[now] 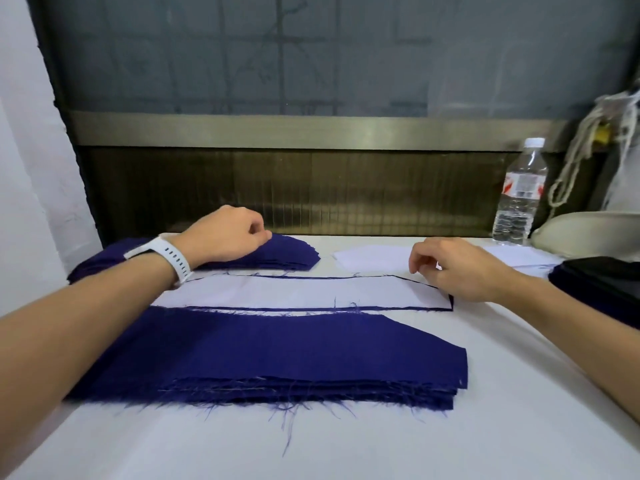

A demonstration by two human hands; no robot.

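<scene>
The left hand [227, 233] curled on the far blue pile [294, 254], fingertips hidden, so I could not tell its hold. The right hand [453, 268] curled over the right end of the white strip [294, 292], which lay between that pile and the near blue pile [277, 351]. Its hold was unclear too.

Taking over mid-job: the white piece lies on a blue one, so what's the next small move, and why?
Probably press the right hand down on the right end of the white piece and square it to the blue piece beneath, whose edge shows as a thin rim. That hand is at that end; the left hand rests on the far blue stack.
</scene>
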